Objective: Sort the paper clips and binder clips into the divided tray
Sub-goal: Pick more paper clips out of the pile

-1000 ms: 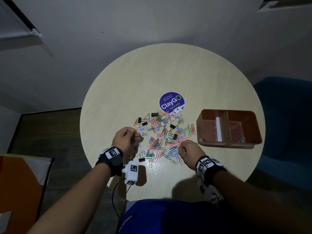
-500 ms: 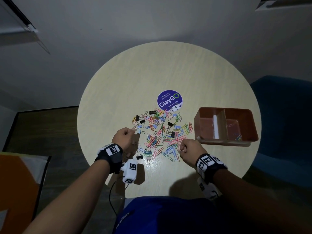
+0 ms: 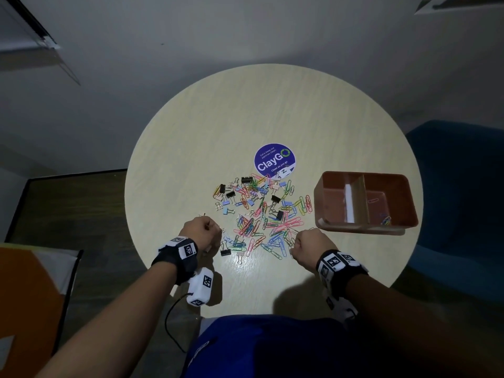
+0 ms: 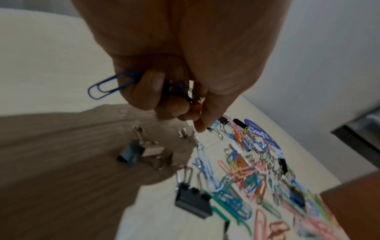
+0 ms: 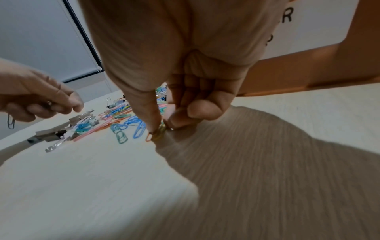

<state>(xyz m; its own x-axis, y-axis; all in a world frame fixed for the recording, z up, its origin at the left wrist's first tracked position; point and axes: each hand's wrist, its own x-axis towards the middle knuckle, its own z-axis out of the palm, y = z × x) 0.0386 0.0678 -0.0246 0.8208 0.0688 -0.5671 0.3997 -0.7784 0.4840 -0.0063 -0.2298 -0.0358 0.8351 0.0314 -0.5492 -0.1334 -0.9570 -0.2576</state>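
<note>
A heap of coloured paper clips [image 3: 261,214] mixed with black and pastel binder clips [image 3: 275,199] lies mid-table. The brown divided tray [image 3: 403,214] stands to its right, with a few paper clips [image 3: 386,221] in the right compartment. My left hand [image 3: 201,230] hovers at the heap's left edge, fingers curled round several paper clips; a blue paper clip [image 4: 111,86] sticks out of the fist. My right hand [image 3: 308,241] is at the heap's near right edge, thumb and fingers pinching an orange paper clip [image 5: 153,134] against the table.
A round purple sticker [image 3: 275,160] lies beyond the heap on the round wooden table [image 3: 218,118]. A blue chair [image 3: 463,186] stands right of the table. A black binder clip [image 3: 225,252] lies near my left wrist.
My left hand has drawn slightly left and back from the heap with its clips. My right hand stays at the heap's near edge, now pinching down on a clip.
</note>
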